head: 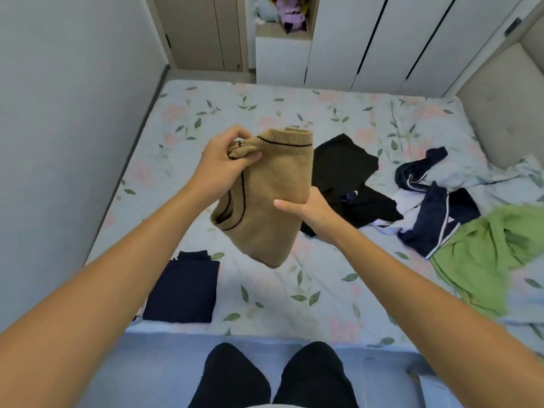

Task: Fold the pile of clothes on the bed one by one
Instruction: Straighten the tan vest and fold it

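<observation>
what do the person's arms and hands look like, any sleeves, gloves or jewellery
Both forearms are bare up to the frame edge, with no sleeves in view. The left hand and right hand wear no gloves, and no rings, watch or bracelets show on the fingers or wrists.

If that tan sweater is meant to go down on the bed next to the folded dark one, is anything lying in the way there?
Nothing visible. The tan sweater hangs in the left hand and right hand above bare floral sheet. The folded navy garment lies to the left, the unfolded pile to the right.
</observation>
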Tool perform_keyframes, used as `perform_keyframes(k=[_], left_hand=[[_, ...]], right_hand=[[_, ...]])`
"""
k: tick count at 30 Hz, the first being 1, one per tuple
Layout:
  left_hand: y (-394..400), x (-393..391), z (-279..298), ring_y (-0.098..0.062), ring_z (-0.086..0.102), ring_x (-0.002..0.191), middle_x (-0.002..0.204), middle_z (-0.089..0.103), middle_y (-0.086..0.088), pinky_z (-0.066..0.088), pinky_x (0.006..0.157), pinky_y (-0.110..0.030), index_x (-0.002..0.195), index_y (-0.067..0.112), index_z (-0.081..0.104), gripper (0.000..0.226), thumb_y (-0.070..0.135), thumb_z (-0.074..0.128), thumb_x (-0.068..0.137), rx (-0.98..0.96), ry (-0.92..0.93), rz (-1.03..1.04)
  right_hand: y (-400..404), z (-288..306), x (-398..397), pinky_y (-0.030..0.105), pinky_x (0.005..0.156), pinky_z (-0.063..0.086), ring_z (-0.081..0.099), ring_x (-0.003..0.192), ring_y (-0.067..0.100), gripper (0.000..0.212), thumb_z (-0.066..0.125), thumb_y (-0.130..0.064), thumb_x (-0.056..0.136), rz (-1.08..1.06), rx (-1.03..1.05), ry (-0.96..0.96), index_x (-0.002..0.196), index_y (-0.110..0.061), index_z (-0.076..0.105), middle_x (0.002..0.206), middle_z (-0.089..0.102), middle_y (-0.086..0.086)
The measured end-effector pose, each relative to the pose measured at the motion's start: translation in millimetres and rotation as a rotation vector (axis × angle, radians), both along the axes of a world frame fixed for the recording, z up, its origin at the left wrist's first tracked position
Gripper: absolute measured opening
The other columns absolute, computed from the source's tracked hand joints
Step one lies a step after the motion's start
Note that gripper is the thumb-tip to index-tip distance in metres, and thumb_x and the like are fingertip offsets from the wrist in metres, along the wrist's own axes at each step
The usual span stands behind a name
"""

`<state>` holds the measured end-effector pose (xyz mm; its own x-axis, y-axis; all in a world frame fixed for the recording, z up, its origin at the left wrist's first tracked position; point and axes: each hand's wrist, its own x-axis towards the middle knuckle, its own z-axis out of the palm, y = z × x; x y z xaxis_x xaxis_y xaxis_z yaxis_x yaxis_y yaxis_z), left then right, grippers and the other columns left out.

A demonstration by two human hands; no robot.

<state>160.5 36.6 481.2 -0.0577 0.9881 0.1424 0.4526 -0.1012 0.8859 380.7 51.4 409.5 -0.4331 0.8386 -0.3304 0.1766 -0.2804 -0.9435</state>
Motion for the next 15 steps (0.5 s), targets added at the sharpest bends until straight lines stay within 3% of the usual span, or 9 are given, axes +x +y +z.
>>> perform_keyframes(k=[2, 7, 10, 13, 15], left_hand=[[-5.9, 1.0, -40.6, -0.006, 0.060, 0.080, 0.085, 0.065, 0.005, 0.046, 0.076, -0.023, 0.100, 0.013, 0.064, 0.013, 0.017, 0.075, 0.093, -0.085, -0.014, 0.004], [-8.9, 2.3, -127.6, -0.006, 0.064, 0.080, 0.085, 0.068, 0.007, 0.048, 0.074, -0.019, 0.099, 0.018, 0.066, 0.011, 0.019, 0.076, 0.094, -0.247, -0.058, -0.032], [5.4, -2.4, -177.8, -0.022, 0.066, 0.085, 0.090, 0.070, -0.005, 0.052, 0.080, -0.034, 0.098, 0.026, 0.067, 0.011, 0.028, 0.077, 0.092, -0.330, -0.075, -0.018], [38.2, -10.4, -228.9, -0.021, 0.069, 0.098, 0.094, 0.071, 0.008, 0.056, 0.093, -0.049, 0.096, 0.034, 0.070, 0.014, 0.042, 0.078, 0.087, -0.403, -0.104, 0.032], [70.0, -16.0, -266.7, -0.019, 0.068, 0.102, 0.100, 0.071, 0.009, 0.056, 0.093, -0.047, 0.100, 0.036, 0.070, 0.020, 0.047, 0.077, 0.085, -0.428, -0.136, 0.069]], right_hand=[[-7.0, -34.8, 3.0, 0.020, 0.083, 0.058, 0.073, 0.107, 0.006, 0.033, 0.083, -0.020, 0.089, -0.001, -0.072, -0.029, 0.116, -0.032, 0.068, 0.113, 0.077, -0.012], [-20.5, -113.4, 13.5, 0.031, 0.090, 0.060, 0.072, 0.109, 0.013, 0.036, 0.084, -0.023, 0.087, -0.011, -0.229, -0.109, 0.120, -0.026, 0.067, 0.117, 0.076, -0.006], [-14.2, -152.3, 15.6, 0.036, 0.093, 0.061, 0.074, 0.108, 0.014, 0.038, 0.083, -0.021, 0.089, -0.017, -0.298, -0.113, 0.124, -0.021, 0.068, 0.117, 0.078, -0.004], [11.0, -194.5, 9.7, 0.034, 0.092, 0.061, 0.075, 0.108, 0.016, 0.033, 0.080, -0.017, 0.091, -0.029, -0.314, -0.111, 0.122, -0.016, 0.071, 0.116, 0.079, -0.001], [36.1, -230.0, 1.6, 0.034, 0.092, 0.061, 0.075, 0.108, 0.018, 0.032, 0.080, -0.017, 0.091, -0.079, -0.306, -0.110, 0.122, -0.013, 0.071, 0.116, 0.079, 0.000]])
